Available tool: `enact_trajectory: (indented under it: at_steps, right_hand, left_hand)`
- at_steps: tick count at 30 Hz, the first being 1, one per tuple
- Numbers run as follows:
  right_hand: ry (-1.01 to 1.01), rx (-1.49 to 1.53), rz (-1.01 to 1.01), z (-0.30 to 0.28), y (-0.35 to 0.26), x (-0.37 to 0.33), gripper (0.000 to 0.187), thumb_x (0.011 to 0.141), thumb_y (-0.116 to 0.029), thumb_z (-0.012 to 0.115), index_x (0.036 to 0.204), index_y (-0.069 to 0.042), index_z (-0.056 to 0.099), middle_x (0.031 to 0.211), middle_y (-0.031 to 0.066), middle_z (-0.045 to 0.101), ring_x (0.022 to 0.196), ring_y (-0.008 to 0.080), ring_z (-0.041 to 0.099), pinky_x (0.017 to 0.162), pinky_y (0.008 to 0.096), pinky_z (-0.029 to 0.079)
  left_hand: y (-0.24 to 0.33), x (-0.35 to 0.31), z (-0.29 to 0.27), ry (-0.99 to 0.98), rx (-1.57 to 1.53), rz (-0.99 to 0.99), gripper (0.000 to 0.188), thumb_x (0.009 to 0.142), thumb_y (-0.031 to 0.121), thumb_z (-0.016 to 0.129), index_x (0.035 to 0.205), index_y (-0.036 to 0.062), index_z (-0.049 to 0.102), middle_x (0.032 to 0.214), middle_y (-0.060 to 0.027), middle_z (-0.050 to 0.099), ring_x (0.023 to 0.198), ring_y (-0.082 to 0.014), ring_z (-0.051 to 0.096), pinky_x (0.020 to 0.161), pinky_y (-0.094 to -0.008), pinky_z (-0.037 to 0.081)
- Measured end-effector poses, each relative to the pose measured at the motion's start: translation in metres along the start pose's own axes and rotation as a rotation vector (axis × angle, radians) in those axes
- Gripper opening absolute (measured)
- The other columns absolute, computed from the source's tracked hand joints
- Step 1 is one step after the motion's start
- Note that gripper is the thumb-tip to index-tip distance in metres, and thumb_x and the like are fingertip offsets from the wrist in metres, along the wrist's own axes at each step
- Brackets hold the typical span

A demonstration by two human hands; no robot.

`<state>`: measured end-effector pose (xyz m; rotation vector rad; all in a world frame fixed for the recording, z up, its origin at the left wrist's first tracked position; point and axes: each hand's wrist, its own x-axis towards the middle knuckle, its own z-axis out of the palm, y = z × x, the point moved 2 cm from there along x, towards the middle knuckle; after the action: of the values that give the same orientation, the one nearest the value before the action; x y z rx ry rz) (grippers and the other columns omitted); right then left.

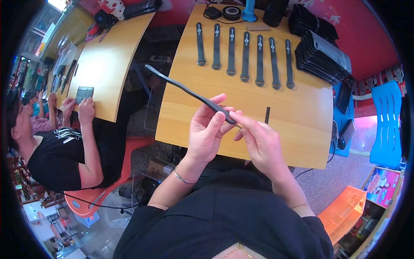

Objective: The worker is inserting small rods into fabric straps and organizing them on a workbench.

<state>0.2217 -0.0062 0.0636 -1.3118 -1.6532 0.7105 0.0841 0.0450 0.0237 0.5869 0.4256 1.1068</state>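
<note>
My left hand (206, 131) grips a black strap (185, 91) near its wide end, thumb on top. The strap's free end sticks out to the upper left, above the table. At the wide end, the fingers of my right hand (261, 142) close in on the strap, with the index fingertip touching it. What lies under those fingertips is partly hidden. Several like black straps (245, 56), each with a slotted round end, lie in a row on the wooden table (181, 116). A short black strip (268, 115) lies just beyond my right hand.
A stack of black packages (323, 58) stands at the table's right. At the back are a tape roll (232, 13) and a blue stand (249, 13). A blue chair (385, 125) and an orange crate (343, 213) are at right. A co-worker (56, 151) sits left at another table (108, 60).
</note>
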Motion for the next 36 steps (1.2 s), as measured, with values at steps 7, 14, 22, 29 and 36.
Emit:
enact_trajectory:
  at_steps: [7, 14, 22, 29, 36]
  right_hand:
    - [0.015, -0.021, -0.008, 0.003, 0.002, 0.001, 0.036, 0.084, 0.005, 0.054, 0.118, -0.007, 0.059, 0.092, 0.0113, 0.067, 0.069, 0.0194, 0.065, 0.064, 0.0296, 0.05]
    - [-0.012, -0.128, -0.021, 0.001, 0.006, 0.003, 0.038, 0.082, 0.005, 0.056, 0.117, -0.008, 0.06, 0.09, 0.0112, 0.067, 0.071, 0.0197, 0.066, 0.065, 0.0293, 0.049]
    - [-0.002, 0.056, 0.072, 0.011, 0.013, 0.005, 0.037, 0.082, 0.01, 0.054, 0.114, -0.008, 0.062, 0.09, 0.012, 0.067, 0.075, 0.0186, 0.067, 0.065, 0.0268, 0.05]
    - [0.116, 0.093, 0.044, 0.018, 0.019, 0.007, 0.031, 0.085, 0.009, 0.054, 0.11, -0.006, 0.063, 0.084, 0.0105, 0.065, 0.068, 0.0156, 0.064, 0.059, 0.0246, 0.047]
    - [0.164, 0.142, 0.108, 0.023, 0.024, 0.011, 0.025, 0.083, 0.003, 0.06, 0.106, -0.008, 0.064, 0.072, 0.0091, 0.063, 0.06, 0.0176, 0.062, 0.056, 0.0294, 0.047]
  left_hand:
    - [-0.002, -0.001, -0.007, 0.007, 0.059, 0.032, 0.039, 0.094, 0.013, 0.051, 0.13, 0.0013, 0.043, 0.11, -0.0144, 0.061, 0.106, -0.0309, 0.06, 0.088, -0.0377, 0.054]
    - [0.0, -0.001, -0.006, 0.059, 0.092, 0.027, 0.039, 0.092, 0.008, 0.055, 0.129, 0.002, 0.045, 0.107, -0.0125, 0.061, 0.103, -0.0268, 0.061, 0.088, -0.0366, 0.054]
    - [0.001, 0.001, -0.004, 0.092, 0.126, 0.046, 0.04, 0.089, 0.003, 0.059, 0.127, 0.0026, 0.047, 0.103, -0.0108, 0.062, 0.1, -0.0247, 0.062, 0.088, -0.0371, 0.053]
    - [0.001, 0.006, 0.001, 0.165, 0.102, 0.069, 0.033, 0.088, 0.001, 0.059, 0.12, 0.0018, 0.049, 0.103, -0.0124, 0.062, 0.098, -0.0254, 0.063, 0.086, -0.0371, 0.053]
    - [-0.009, 0.01, -0.01, 0.132, 0.106, 0.156, 0.017, 0.084, -0.004, 0.063, 0.093, 0.0014, 0.05, 0.108, -0.0204, 0.061, 0.099, -0.0252, 0.063, 0.086, -0.0346, 0.053]
